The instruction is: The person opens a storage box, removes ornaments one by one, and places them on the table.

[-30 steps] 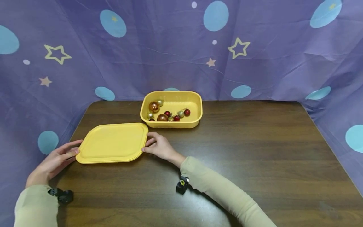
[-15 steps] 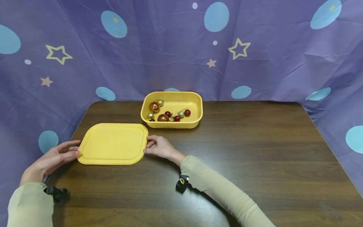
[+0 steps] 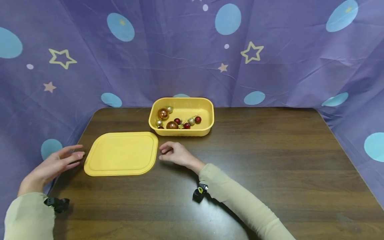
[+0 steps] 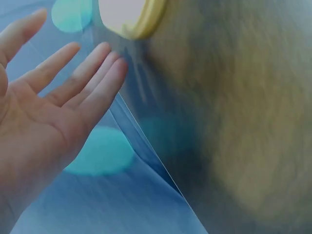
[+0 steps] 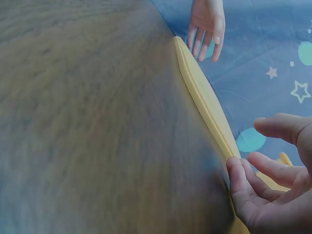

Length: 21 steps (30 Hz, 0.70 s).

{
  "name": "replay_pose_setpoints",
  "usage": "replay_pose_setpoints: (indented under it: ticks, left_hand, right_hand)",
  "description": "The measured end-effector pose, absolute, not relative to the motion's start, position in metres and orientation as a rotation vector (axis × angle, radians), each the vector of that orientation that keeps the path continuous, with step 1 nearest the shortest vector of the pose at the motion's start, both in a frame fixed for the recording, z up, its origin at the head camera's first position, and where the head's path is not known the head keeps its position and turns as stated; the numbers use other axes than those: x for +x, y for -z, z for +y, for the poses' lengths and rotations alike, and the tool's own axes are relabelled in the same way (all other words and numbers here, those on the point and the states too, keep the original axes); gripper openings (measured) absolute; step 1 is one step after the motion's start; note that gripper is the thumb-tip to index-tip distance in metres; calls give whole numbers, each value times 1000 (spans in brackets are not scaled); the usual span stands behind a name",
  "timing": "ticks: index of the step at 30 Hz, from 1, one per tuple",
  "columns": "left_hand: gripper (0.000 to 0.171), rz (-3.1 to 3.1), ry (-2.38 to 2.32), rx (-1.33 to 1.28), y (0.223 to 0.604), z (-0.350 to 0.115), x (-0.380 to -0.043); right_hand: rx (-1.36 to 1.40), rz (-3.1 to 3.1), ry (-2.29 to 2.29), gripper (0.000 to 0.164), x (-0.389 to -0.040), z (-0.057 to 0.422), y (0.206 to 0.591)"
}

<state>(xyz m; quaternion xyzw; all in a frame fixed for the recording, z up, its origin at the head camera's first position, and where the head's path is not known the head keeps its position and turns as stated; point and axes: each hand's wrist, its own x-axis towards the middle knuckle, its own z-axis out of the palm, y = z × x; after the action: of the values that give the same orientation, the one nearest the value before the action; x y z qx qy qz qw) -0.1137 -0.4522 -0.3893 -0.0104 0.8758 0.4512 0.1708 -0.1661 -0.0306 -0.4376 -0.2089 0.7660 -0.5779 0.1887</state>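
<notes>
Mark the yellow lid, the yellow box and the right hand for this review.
Yellow lid point(image 3: 121, 153): head view, middle of its flat top.
Yellow box point(image 3: 183, 132): head view, near outer wall.
Right hand point(image 3: 178, 154): head view, middle of the hand.

Beyond the left hand point(image 4: 53, 117), its wrist view cuts off the yellow lid point(image 4: 134, 22); the table point(image 4: 258, 122) alongside is blurred. Past the right hand point(image 3: 179, 155), the box point(image 3: 192, 132) partly hides a dark red ball point(image 3: 160, 127).

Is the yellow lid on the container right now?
No, the lid lies flat on the table, and the ornaments show inside the open container.
</notes>
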Motion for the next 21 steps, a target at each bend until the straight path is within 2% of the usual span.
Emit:
replay_pose_setpoints:
  ticks: [15,21]
  left_hand:
    - [59,2680,-1191,145,381,-374,-154]
    - [66,2571,-1229,251,386,-339,-172]
  right_hand:
    - [-768,2288,1557,27,-176,14,412]
    - [-815,2359,1556,27,-178,37,400]
